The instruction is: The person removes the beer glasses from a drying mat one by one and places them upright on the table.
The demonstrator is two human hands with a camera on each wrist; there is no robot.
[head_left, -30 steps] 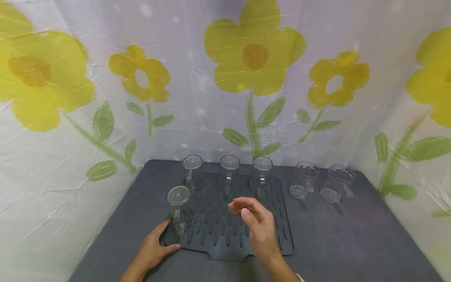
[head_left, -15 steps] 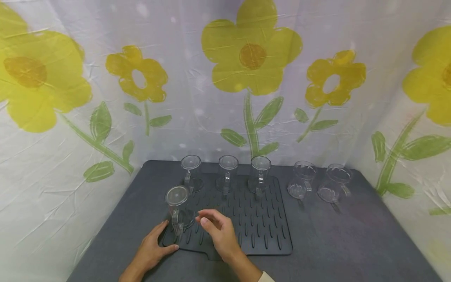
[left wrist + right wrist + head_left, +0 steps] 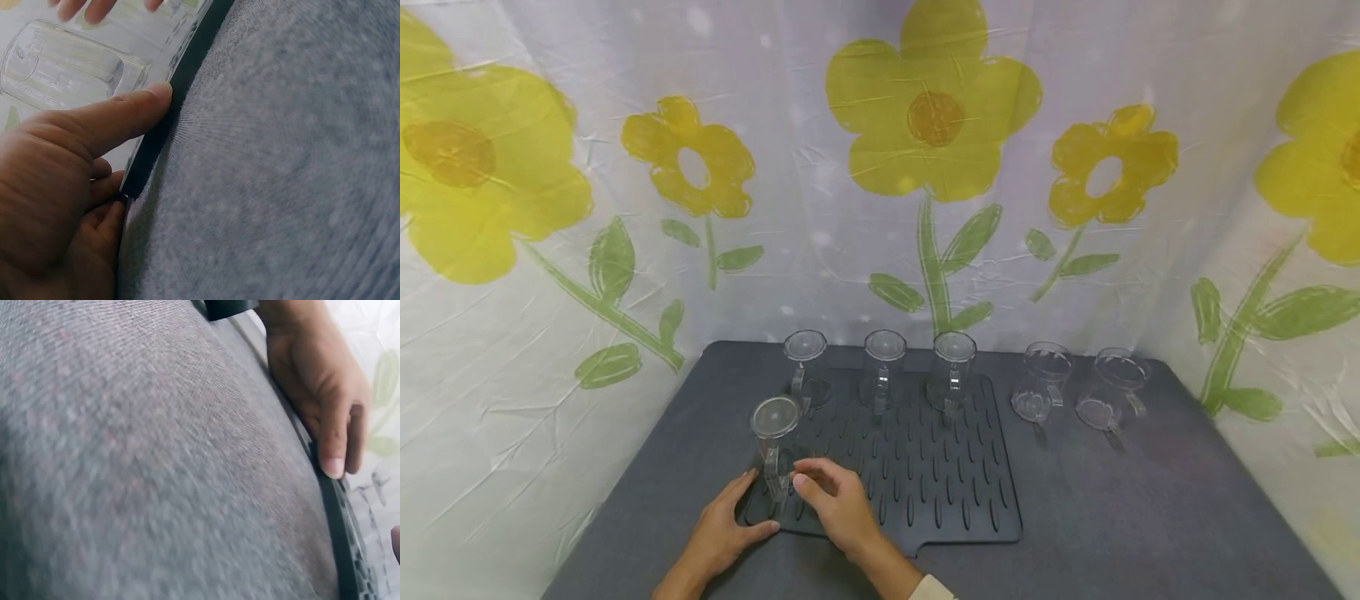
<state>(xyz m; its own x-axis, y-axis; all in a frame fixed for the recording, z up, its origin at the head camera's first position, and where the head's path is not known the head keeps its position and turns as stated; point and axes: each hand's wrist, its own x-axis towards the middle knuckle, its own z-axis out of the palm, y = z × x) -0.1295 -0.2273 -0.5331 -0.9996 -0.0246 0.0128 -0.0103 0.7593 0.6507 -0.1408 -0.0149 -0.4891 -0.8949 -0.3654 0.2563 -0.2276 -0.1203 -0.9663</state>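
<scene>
A clear glass mug [image 3: 767, 437] stands upside down at the front left of a black ribbed drying mat [image 3: 955, 479], its handle toward me. My left hand [image 3: 724, 517] holds the mat's front left corner, thumb on the front edge and fingers along the left side. In the left wrist view that thumb [image 3: 134, 112] presses the mat's edge, with the glass mug [image 3: 69, 69] behind it. My right hand [image 3: 842, 504] is over the mat's front, its thumb and forefinger apart and slightly bent, fingertips right beside the mug's handle.
Three more upturned glass mugs [image 3: 883, 367] line the mat's back edge. Right of the mat, two upright glass mugs [image 3: 1045, 383] stand on the dark grey table [image 3: 1112, 517]. A flower-printed curtain [image 3: 805, 208] encloses the table's back and sides.
My right hand has moved left and slightly down, from above the mat's middle to the front mug's handle. My left hand stays on the mat's corner, and the mugs stand where they were.
</scene>
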